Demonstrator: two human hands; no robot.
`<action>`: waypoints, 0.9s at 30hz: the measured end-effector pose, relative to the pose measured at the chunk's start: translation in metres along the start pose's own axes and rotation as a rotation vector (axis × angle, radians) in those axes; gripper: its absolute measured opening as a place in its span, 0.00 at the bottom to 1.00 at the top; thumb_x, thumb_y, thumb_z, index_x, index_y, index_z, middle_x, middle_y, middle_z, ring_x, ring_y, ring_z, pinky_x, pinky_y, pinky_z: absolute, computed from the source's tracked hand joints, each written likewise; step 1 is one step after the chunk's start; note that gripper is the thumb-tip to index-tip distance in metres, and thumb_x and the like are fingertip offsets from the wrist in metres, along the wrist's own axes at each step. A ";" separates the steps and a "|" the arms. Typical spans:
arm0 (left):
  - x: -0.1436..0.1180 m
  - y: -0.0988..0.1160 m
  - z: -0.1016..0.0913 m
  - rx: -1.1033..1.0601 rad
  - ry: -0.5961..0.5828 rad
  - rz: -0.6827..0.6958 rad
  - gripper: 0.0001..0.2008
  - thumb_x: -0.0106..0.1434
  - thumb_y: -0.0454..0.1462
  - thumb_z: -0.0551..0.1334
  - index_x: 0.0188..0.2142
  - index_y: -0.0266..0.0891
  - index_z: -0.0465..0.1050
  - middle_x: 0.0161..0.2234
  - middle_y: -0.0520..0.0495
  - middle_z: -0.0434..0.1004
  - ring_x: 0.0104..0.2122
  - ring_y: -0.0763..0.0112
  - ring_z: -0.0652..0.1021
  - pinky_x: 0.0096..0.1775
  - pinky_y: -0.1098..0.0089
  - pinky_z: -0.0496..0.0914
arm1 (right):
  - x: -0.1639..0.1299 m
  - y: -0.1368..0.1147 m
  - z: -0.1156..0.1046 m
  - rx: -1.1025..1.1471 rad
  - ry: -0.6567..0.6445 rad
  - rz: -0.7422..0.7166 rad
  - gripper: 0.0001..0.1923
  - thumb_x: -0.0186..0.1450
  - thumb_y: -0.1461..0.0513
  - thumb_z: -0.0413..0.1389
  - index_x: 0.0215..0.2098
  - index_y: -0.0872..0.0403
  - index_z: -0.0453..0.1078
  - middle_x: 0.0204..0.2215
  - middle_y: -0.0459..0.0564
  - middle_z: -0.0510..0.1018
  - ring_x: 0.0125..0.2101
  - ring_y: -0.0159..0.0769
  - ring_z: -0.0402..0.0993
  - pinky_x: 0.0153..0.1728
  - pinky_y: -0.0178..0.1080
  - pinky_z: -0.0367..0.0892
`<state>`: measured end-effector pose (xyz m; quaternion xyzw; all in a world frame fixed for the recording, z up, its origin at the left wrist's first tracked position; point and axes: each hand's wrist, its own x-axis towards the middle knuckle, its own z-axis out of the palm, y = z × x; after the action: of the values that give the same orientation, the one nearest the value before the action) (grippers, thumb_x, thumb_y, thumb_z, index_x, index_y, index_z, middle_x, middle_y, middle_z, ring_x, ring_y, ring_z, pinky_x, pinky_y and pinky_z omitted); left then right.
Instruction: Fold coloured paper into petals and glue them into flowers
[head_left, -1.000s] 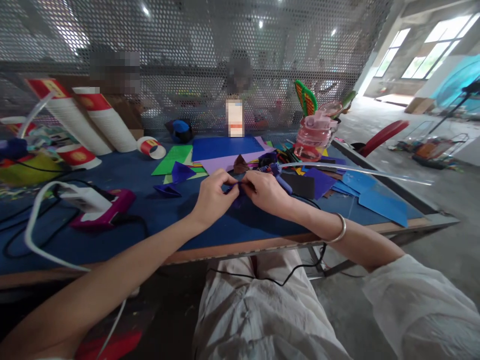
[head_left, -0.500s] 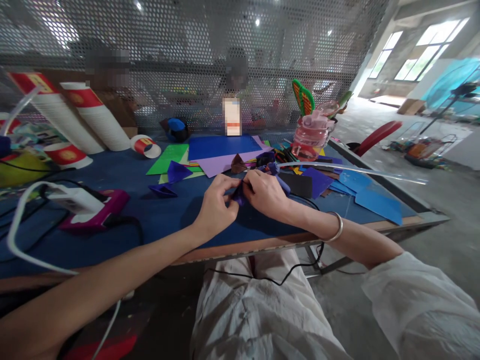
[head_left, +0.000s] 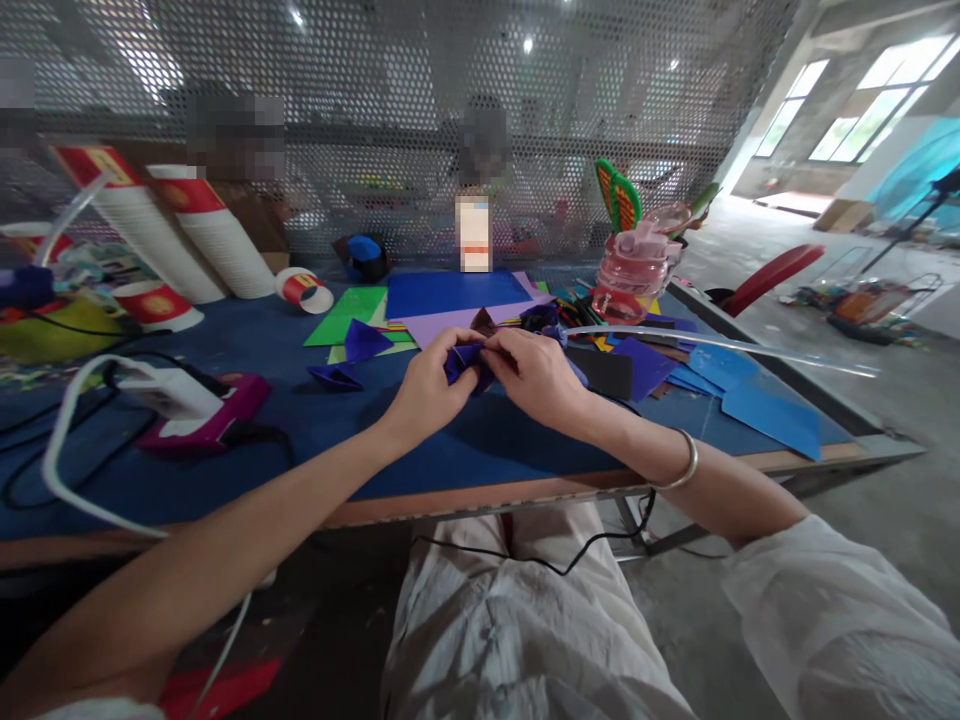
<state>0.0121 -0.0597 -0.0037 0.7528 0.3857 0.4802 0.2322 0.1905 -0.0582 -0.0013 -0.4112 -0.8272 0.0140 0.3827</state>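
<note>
Between my two hands is a folded purple paper piece (head_left: 463, 360), partly hidden by the fingers. My left hand (head_left: 431, 388) is closed on its left side, thumb below and fingers above. The fingertips of my right hand (head_left: 536, 372) pinch its right edge, close against the left fingertips. Two more folded purple papers, one standing (head_left: 366, 341) and one lying lower (head_left: 337, 377), rest on the table to the left. A small brown folded paper (head_left: 483, 321) shows just beyond my fingers. Behind my right hand, a glue gun (head_left: 556, 335) with a long clear glue stick (head_left: 720, 342) is partly covered.
Green sheets (head_left: 337, 318) and a dark blue sheet (head_left: 454, 292) lie at the back. Right of my hands are blue papers (head_left: 772, 410) and a pink bottle (head_left: 634, 275). Stacked paper cups (head_left: 225, 245) and a magenta power strip (head_left: 244, 405) with cables stand left.
Both hands have lifted slightly with the purple paper, which now shows more of its folded top between them. The whole view has shifted a little, so the table things appear farther right.
</note>
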 end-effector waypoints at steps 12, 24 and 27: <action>0.002 -0.009 0.003 -0.220 -0.006 -0.149 0.13 0.58 0.35 0.63 0.44 0.39 0.77 0.45 0.44 0.83 0.45 0.62 0.82 0.49 0.63 0.78 | -0.001 -0.004 0.000 0.168 -0.066 0.146 0.08 0.67 0.66 0.59 0.44 0.56 0.72 0.30 0.48 0.81 0.30 0.33 0.75 0.34 0.34 0.63; 0.002 -0.009 -0.003 -0.030 0.082 -0.149 0.04 0.60 0.36 0.65 0.34 0.37 0.77 0.31 0.50 0.81 0.30 0.69 0.78 0.34 0.71 0.73 | -0.002 0.000 0.003 0.015 0.021 0.029 0.08 0.67 0.65 0.58 0.46 0.55 0.71 0.42 0.55 0.80 0.40 0.39 0.76 0.41 0.38 0.68; 0.002 -0.006 -0.003 0.038 0.059 -0.117 0.04 0.60 0.34 0.64 0.34 0.37 0.78 0.30 0.50 0.82 0.29 0.69 0.78 0.33 0.71 0.71 | -0.003 -0.001 0.002 -0.094 -0.001 -0.037 0.04 0.69 0.65 0.57 0.43 0.54 0.72 0.42 0.56 0.79 0.43 0.41 0.75 0.41 0.39 0.69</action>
<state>0.0077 -0.0550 -0.0058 0.7187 0.4448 0.4805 0.2340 0.1899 -0.0606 -0.0045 -0.4135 -0.8345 -0.0315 0.3628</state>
